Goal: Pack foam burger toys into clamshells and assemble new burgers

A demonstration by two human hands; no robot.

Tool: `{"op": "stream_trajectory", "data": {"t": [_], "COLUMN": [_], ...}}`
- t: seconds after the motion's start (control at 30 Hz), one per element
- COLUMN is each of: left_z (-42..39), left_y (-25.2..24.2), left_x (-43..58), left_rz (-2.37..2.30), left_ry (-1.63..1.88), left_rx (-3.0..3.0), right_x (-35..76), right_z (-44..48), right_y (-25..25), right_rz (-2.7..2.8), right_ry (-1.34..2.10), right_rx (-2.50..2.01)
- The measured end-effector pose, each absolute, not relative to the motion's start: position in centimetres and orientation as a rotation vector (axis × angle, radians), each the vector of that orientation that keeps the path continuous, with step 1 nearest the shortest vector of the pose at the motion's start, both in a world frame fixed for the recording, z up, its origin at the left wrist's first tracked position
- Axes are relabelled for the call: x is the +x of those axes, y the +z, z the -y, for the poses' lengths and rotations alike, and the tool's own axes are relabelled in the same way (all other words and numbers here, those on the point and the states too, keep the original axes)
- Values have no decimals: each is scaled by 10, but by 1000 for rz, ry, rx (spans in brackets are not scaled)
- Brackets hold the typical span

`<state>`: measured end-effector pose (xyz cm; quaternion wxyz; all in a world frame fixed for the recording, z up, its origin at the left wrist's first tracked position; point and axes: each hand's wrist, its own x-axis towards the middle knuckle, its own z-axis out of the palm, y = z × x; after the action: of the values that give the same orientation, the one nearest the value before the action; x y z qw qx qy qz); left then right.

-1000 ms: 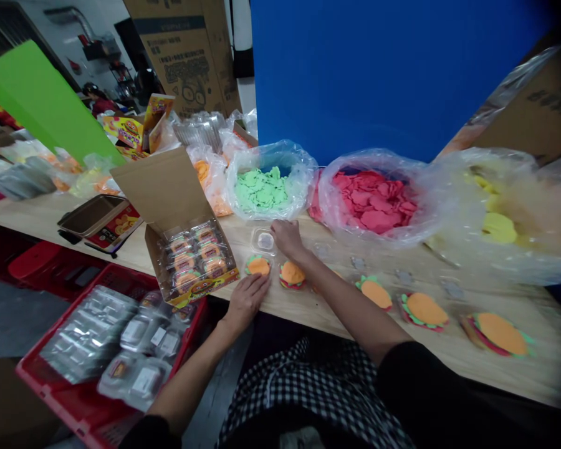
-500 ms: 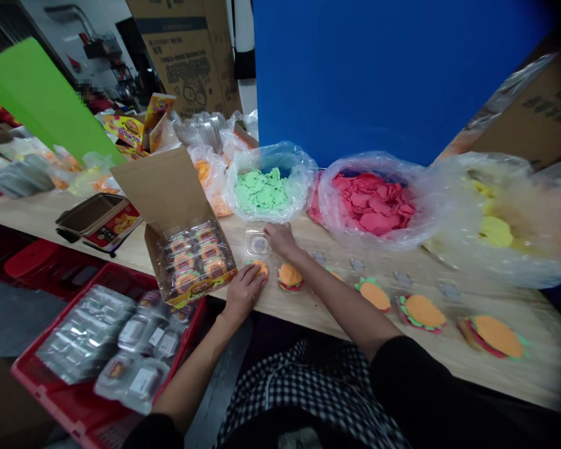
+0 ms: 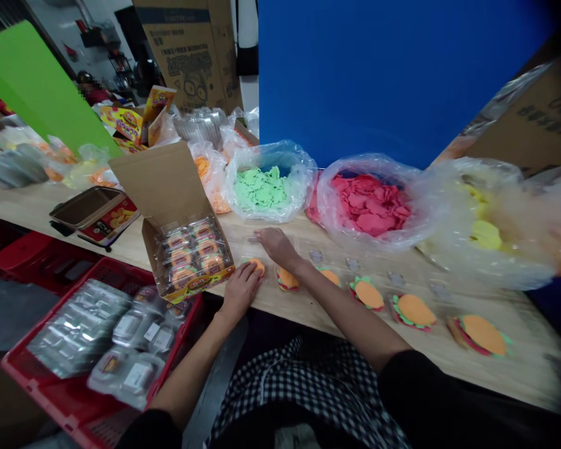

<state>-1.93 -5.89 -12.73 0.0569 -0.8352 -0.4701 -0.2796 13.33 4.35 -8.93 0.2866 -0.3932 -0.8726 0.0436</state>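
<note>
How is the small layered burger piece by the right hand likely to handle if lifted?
The layered burger piece is probably light and floppy, being thin flat sheets. Its layers may slide apart if pushed, though I cannot tell whether they are joined. Lying flat, it is unlikely to roll.

The left hand (image 3: pixel 241 290) hides most of an orange burger piece (image 3: pixel 257 265); a far-left person (image 3: pixel 90 93) is pixelated, and a far-right plastic bag (image 3: pixel 490 224) blurs.
</note>
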Motion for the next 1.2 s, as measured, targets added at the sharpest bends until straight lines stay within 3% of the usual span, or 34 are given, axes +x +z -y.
{"op": "stream_trajectory", "data": {"t": [0.37,0.6,0.8,1.07,1.2], "left_z": [64,66,81,107,107], "left_y": [-130,-135,-133,-124,-115], "left_x": [-19,-20,-16,-32,-40], "left_rz": [1385,1456,1722,2383,2618], "left_ry": [-973,-1049,-1382,-2034,-2120], "left_rx": [-2403,-2379,-2159,-2062,-2104], "right_x": [138,138,143,145,144], "right_z": [-66,-32,9,54,70], "right_y": [-89,-85,-90,-99,-109], "right_rz": [2262,2252,2264,2341,2363], "right_ry": [153,264,362,348,365], "right_rx": [-1184,-924,-612,-607,-582]}}
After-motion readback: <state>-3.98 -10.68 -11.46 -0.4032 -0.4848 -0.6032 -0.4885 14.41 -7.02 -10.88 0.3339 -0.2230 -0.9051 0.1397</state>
